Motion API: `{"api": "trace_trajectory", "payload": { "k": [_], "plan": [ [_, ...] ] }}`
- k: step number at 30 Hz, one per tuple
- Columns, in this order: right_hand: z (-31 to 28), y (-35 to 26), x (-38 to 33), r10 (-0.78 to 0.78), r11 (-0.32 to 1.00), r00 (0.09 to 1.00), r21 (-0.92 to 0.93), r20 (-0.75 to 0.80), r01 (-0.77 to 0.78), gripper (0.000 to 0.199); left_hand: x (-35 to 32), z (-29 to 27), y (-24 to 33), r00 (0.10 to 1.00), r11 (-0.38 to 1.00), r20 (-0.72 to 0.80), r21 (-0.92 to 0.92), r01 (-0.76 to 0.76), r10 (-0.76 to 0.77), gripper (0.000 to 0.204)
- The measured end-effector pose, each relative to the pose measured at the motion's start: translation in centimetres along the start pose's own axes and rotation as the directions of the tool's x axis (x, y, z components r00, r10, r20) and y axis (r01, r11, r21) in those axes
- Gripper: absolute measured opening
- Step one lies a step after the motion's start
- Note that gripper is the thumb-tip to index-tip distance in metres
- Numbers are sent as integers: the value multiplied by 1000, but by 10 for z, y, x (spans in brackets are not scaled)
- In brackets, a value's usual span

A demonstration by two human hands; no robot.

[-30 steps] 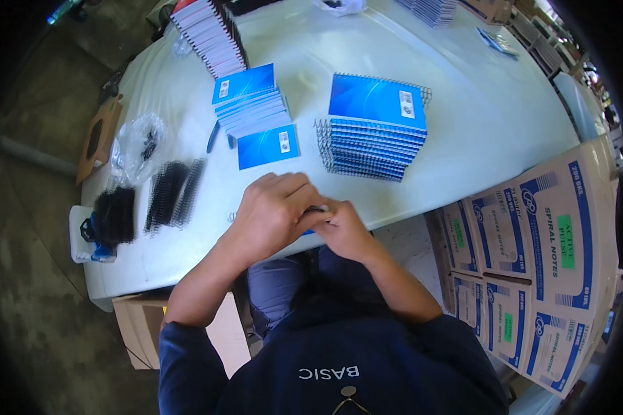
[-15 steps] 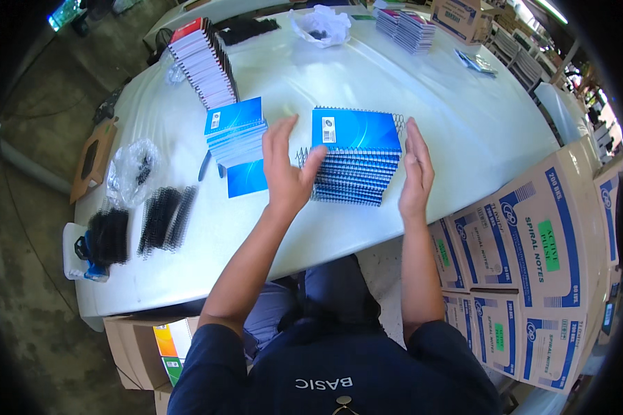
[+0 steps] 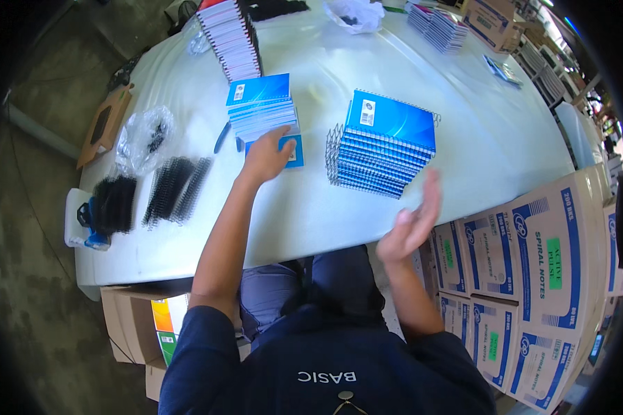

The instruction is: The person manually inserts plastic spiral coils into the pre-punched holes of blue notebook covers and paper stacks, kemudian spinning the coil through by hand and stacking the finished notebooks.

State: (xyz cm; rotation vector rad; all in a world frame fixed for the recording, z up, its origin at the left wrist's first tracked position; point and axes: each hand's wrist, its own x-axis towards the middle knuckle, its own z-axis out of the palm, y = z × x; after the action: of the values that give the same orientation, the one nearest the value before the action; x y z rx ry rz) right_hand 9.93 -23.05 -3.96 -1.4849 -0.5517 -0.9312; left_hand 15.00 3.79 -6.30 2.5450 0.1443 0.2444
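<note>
My left hand is at a single blue notebook, reaching over its left part with index finger and thumb apart. Just behind it rises a smaller stack of blue notebooks, whose page edges show. To the right stands a taller stack of blue spiral notebooks, slightly fanned, with wire coils sticking out along its left side. My right hand hovers near the front right corner of that stack, open and holding nothing, a little blurred.
Black plastic coils lie at the left, near a clear plastic bag and a blue-handled tool. A tall stack of red-topped notebooks stands at the back. Cartons are piled at the right beside the table.
My left hand has left the spiral notebook stack and moved left to the single notebook. My right hand has drawn back toward me from the stack's side. The view has shifted.
</note>
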Motion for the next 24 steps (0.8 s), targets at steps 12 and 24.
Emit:
{"api": "trace_trajectory", "payload": {
  "k": [12, 24],
  "plan": [
    [21, -25, -123, 172, 932, 436, -289, 883, 219, 66, -190, -21, 48, 933, 936, 348, -293, 196, -87, 52],
    [45, 10, -82, 636, 279, 353, 222, 686, -934, 17, -167, -16, 23, 950, 54, -5, -998, 13, -311, 42]
  ]
}}
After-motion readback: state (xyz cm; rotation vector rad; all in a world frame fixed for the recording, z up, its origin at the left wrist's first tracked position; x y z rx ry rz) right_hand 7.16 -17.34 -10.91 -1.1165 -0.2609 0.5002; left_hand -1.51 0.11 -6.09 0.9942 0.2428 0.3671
